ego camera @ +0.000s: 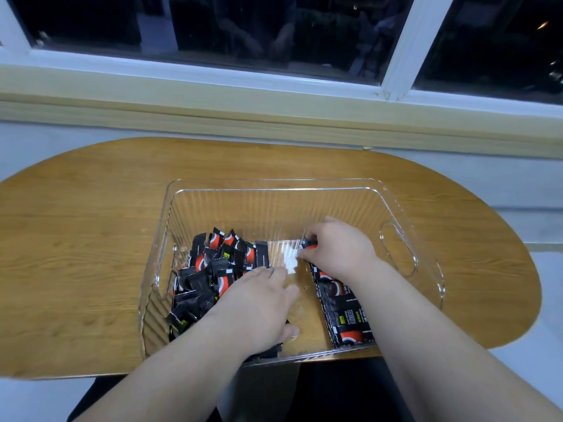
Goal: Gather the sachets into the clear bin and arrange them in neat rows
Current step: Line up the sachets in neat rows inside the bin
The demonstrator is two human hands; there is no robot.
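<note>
The wooden table [91,239] stands against a pale window sill [213,95], with a dark window [243,25] above it. The clear bin [274,181] sits on the table in front of me, its near edge at the table's near edge. There is a handle slot in each end wall.

All the sachets I can see are inside the bin. A loose heap of sachets [210,269], black with red marks, fills the left part; they lie at every angle, some leaning on the left wall. A row of sachets [344,312] lies flat and overlapping along the right part, running from the near wall towards the middle. A bare strip of the bin floor separates the heap from the row. My right forearm crosses over the row and hides part of it, and my left wrist covers a few sachets by the near wall.

My left hand [259,300] lies palm down, fingers nearly straight and close together, the tips resting on the edge of the heap and the thumb out to the side. My right hand [338,248] is curled, its fingertips pinching one sachet [307,243] at the far end of the row.
</note>
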